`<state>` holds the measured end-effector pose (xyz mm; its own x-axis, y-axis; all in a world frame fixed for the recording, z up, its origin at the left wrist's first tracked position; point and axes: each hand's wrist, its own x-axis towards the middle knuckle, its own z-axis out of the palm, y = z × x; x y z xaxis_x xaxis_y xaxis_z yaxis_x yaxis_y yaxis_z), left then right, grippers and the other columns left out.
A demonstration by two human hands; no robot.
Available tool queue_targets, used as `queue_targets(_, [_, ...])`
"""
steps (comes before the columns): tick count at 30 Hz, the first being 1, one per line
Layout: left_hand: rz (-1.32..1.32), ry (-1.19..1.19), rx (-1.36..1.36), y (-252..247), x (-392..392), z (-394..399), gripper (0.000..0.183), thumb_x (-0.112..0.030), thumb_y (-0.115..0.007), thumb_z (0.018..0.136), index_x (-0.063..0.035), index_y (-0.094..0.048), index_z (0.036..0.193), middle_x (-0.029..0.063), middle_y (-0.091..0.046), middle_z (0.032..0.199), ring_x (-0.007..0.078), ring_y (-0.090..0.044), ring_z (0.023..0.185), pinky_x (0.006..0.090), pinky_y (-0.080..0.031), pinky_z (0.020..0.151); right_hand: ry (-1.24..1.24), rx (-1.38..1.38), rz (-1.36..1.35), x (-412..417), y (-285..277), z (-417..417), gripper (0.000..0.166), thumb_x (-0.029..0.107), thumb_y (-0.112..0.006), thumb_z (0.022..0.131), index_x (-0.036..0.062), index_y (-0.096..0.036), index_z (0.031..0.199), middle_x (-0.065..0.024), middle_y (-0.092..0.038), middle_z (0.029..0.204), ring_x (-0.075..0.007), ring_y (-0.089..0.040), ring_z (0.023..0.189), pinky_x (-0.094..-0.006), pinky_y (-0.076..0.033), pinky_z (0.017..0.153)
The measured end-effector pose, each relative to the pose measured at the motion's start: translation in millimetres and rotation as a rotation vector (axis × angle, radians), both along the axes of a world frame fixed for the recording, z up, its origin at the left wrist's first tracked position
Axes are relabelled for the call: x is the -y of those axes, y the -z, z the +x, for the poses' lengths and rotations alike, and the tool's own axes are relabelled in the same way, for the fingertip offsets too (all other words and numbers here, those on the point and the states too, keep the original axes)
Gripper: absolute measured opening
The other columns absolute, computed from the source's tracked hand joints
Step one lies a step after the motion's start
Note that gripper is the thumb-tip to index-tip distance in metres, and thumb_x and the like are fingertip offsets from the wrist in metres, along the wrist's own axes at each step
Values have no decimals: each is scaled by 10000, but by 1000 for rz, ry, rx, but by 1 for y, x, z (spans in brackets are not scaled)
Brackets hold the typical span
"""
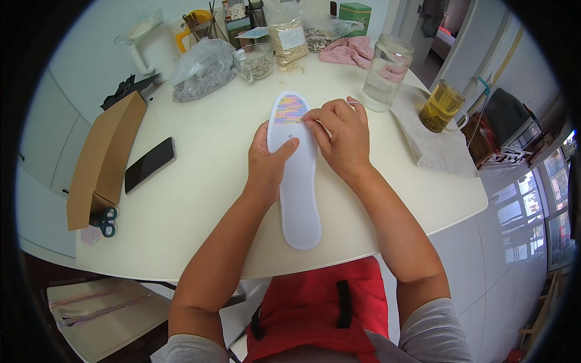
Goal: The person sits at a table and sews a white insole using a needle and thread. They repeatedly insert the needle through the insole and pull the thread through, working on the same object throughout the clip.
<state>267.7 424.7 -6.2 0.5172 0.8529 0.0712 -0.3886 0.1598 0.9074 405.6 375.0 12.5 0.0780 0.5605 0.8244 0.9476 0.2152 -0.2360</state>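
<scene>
A white shoe insole (pixel 299 195) of gridded fabric lies lengthwise before me, its toe end away from my body. Stitching in purple, pink, yellow and blue (pixel 291 108) fills the toe; the lower part is plain white with a small printed mark. My left hand (pixel 268 156) grips the insole's left edge, thumb on top and fingers underneath, hidden. At the lower border of the stitching, my right hand (pixel 342 131) pinches what looks like a fine needle (pixel 301 120), mostly covered by the fingertips. A pale thread (pixel 355 102) passes by that hand's outer fingers.
Left on the white table (pixel 209 218) are a smartphone (pixel 150 165), a cardboard box (pixel 109 154) and dark-handled scissors (pixel 105 221). A glass jar of water (pixel 386 75) and a tea mug (pixel 442 106) by a grey cloth (pixel 426 140) stand right. Bags (pixel 204 68) and a glass bowl (pixel 254 63) line the back.
</scene>
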Motion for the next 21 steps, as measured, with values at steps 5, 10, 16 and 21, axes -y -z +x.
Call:
queue_targets(5, [-8, -12, -3, 0, 1, 0, 385, -2, -585, 803, -17, -450, 1164, 88, -575, 1043, 150, -584, 905, 296, -504, 776, -3, 0, 6, 0, 0, 0, 55, 103, -650, 760, 127, -632, 806, 0, -512, 734, -167, -536, 741, -459, -340, 944])
queue_targets(10, [-7, -1, 8, 1, 1, 2, 390, -2, -588, 803, -17, -449, 1167, 90, -574, 1044, 150, -586, 900, 295, -507, 775, 25, 38, -4, 0, 0, 1, 53, 97, -643, 758, 128, -628, 799, -4, -513, 741, -175, -539, 747, -460, -339, 948])
queue_targets(16, [27, -20, -16, 0, 4, 1, 393, -7, -600, 800, -17, -452, 1164, 87, -575, 1035, 150, -584, 899, 299, -509, 773, 102, 266, 55, 2, -4, -5, 66, 86, -608, 702, 111, -588, 761, -6, -495, 751, -168, -542, 757, -479, -324, 992])
queue_targets(21, [173, -40, -54, 7, 7, 5, 391, -17, -630, 793, -21, -467, 1148, 73, -582, 1012, 146, -585, 887, 303, -512, 759, 135, 430, 54, 0, -1, -8, 84, 100, -600, 664, 107, -549, 730, -12, -477, 746, -159, -540, 757, -481, -323, 1009])
